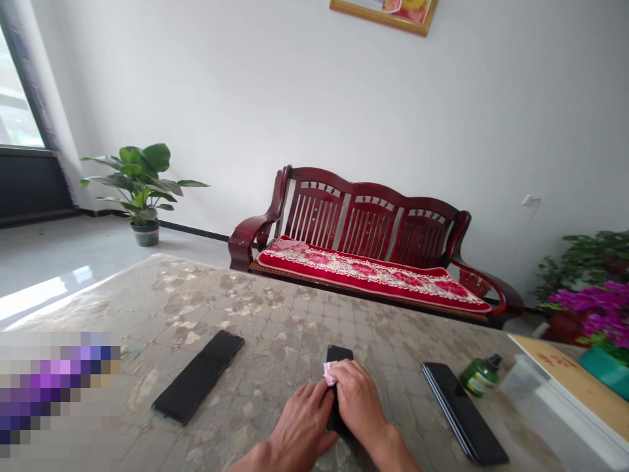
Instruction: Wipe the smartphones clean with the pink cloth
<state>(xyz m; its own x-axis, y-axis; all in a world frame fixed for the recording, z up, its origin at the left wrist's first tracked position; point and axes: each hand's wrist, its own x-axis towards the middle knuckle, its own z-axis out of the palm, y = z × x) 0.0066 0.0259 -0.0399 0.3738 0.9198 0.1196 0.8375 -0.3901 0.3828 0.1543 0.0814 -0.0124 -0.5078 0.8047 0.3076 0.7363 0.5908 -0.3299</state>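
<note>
Head view, black phone [341,353], partly under right grip [358,396]

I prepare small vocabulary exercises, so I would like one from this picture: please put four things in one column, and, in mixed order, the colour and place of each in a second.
1. Cloth
2. Bottle
3. Seat cover
4. Middle phone

A. Red and white, on the wooden bench
B. Dark, partly covered by the left hand and right hand
C. Pink, touching the right hand
D. Green, at the right on the table

Pairs: 1-C, 2-D, 3-A, 4-B
</note>
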